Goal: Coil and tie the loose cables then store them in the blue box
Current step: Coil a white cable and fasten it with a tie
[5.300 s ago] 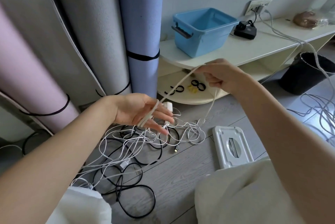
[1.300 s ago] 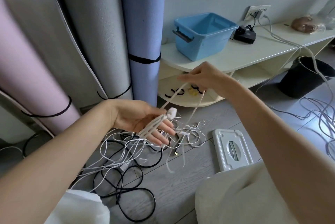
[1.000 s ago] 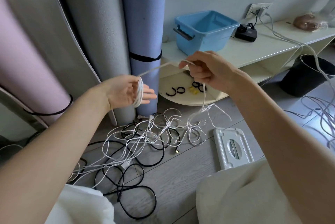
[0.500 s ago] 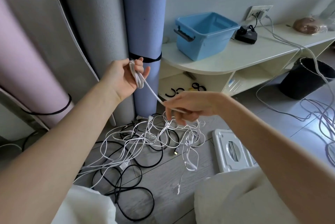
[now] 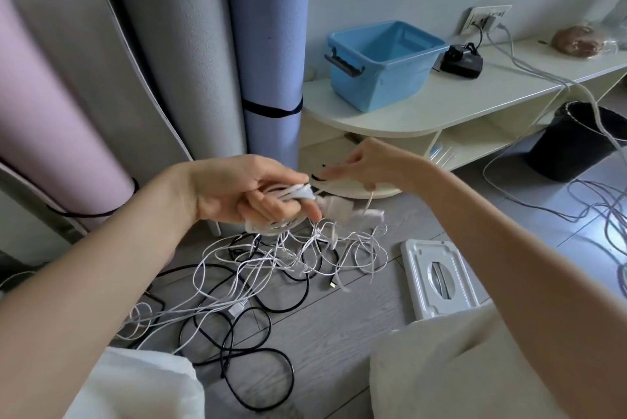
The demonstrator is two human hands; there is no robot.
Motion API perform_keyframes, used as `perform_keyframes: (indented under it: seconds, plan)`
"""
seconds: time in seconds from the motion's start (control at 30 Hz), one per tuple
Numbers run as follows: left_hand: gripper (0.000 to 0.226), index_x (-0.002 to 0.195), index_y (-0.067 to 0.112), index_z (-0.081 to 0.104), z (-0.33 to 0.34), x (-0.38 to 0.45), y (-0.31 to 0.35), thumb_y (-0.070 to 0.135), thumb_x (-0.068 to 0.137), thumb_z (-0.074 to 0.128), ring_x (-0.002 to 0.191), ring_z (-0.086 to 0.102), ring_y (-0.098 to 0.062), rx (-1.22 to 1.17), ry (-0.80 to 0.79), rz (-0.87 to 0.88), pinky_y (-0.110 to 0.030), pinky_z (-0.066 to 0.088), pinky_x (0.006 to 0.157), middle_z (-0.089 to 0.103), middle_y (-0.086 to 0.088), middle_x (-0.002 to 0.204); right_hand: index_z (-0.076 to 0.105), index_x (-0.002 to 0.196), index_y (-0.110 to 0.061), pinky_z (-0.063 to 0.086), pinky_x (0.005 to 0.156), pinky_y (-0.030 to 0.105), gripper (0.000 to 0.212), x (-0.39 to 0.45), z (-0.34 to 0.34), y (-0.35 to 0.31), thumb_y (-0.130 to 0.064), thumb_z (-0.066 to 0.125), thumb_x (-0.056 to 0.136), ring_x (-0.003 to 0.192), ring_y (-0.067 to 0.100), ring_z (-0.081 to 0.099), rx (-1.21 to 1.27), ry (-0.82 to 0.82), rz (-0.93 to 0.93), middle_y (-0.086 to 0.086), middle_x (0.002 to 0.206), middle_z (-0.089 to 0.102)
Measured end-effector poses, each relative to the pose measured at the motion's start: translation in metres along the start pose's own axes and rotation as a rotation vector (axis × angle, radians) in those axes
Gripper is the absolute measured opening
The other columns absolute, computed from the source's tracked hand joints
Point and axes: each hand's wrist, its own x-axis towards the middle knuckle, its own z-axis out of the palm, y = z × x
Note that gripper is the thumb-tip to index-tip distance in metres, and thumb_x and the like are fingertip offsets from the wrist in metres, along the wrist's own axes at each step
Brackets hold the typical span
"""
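Left hand (image 5: 251,196) holds a small coil of white cable (image 5: 294,193); its fingers (image 5: 281,211) are curled around the loops, thumb on top. A free tail of the same cable, motion-blurred, runs out past the fingertips toward the right hand (image 5: 364,164).

Right hand sits just beyond the left fingertips. Its fingers look stretched toward the coil, but blur hides whether they pinch the tail or are only reaching; cannot tell.

Below both hands, on the floor: the tangle of loose white and black cables (image 5: 258,269), unsorted and overlapping. A USB plug (image 5: 333,284) lies at the tangle's near right edge.

Blue box (image 5: 383,62) stands on the low white shelf unit (image 5: 441,113), well beyond the fingers, up and to the right. Its visible interior shows no cables. Black ring-shaped ties (image 5: 319,177), partly hidden behind the right fingers, lie on the lower shelf.

Progress, as judged: early. One cable is coiled in hand but not yet tied. Nothing is stored. The floor pile remains to be untangled, coiled, tied and boxed. Likely next need: secure this coil.
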Motion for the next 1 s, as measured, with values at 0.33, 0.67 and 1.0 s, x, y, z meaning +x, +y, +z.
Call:
perform_keyframes:
  seconds: [0.33, 0.67, 1.0]
  plan:
    - [0.033, 0.096, -0.006, 0.054, -0.012, 0.007, -0.008, 0.017, 0.101, 0.03, 0.06, 0.07, -0.016, -0.283, 0.657, 0.032, -0.018, 0.055, 0.053, 0.072, -0.016, 0.074, 0.063, 0.083, -0.003, 0.009, 0.044, 0.025, 0.029, -0.011, -0.017, -0.011, -0.013, 0.04, 0.096, 0.033, 0.006, 0.017, 0.705, -0.154, -0.206, -0.006, 0.037, 0.034]
    - [0.033, 0.085, 0.006, 0.047, -0.006, 0.021, 0.019, 0.02, 0.103, 0.024, 0.049, 0.063, -0.008, -0.732, 0.626, 0.748, -0.032, 0.057, 0.072, 0.069, -0.009, 0.065, 0.061, 0.111, -0.019, 0.044, 0.047, 0.017, 0.031, -0.008, 0.021, -0.021, -0.025, 0.033, 0.101, 0.046, 0.012, 0.048, 0.519, -0.676, -0.14, 0.009, 0.073, 0.068]
    - [0.042, 0.097, -0.004, 0.056, -0.008, -0.002, 0.032, 0.022, 0.101, 0.023, 0.029, 0.025, -0.005, -0.586, 0.638, 0.673, -0.013, 0.021, 0.033, 0.03, 0.011, 0.045, 0.065, 0.093, -0.008, 0.056, 0.074, 0.03, 0.021, 0.013, 0.045, 0.01, -0.016, 0.046, 0.097, 0.088, 0.019, 0.062, 0.036, -0.317, 0.012, 0.015, 0.111, 0.064]
